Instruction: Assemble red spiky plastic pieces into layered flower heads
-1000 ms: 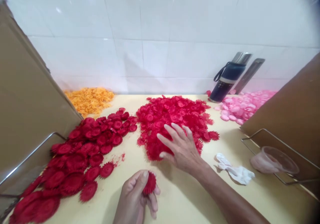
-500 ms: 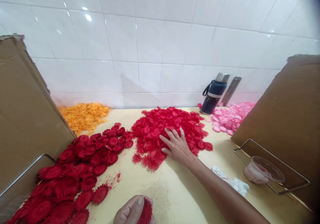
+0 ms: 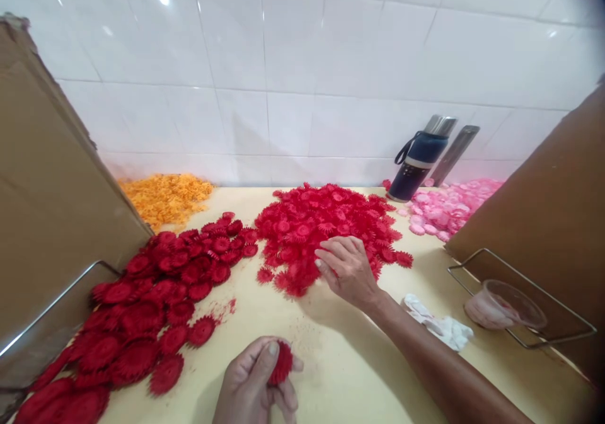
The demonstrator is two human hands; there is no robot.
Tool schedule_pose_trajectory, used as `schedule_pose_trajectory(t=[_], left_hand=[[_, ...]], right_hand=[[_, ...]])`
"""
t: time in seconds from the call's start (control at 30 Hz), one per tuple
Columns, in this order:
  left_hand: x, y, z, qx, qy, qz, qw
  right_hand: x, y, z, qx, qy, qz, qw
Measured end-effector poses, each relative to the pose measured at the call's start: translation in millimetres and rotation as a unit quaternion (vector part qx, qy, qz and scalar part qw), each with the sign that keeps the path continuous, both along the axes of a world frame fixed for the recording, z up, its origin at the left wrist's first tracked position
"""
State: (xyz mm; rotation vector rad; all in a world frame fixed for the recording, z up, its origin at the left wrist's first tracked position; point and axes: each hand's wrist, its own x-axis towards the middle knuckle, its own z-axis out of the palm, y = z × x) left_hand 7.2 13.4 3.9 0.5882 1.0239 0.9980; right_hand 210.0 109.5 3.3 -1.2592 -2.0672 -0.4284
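Observation:
Near the bottom centre, my left hand is closed on red fringed discs, with the thumb pressed on them. My right hand is over the near right side of the bright red pile, its fingers curled and drawn together; whatever lies between the fingertips is too small to make out. A second heap of darker red discs spreads along the left, with larger discs at its near end.
Orange pieces lie at the back left, pink discs at the back right. A blue flask stands by the tiled wall. Cardboard panels flank both sides. A white cloth and clear cup are at right.
The fingers of my right hand have gone from spread on the pile to curled. My left hand has risen further into view with its red discs. The camera view has tilted down a little.

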Motion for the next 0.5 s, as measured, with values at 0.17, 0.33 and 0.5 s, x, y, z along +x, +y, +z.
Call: schedule_pose_trajectory(t=[0.17,0.33,0.5], left_hand=[[1,0,5.5,0.021,-0.014,0.024,0.999],[6,-2,8.7,0.025,-0.028,0.010,0.999],[7,-7,4.9,0.034,-0.068,-0.011,0.997]], right_hand=[[-20,-29,9.2,-0.141,0.119,0.121,0.975],[-52,-57,13.8,-0.359,0.188,0.210,0.890],[-63,-63,9.6,-0.365,0.209,0.248,0.873]])
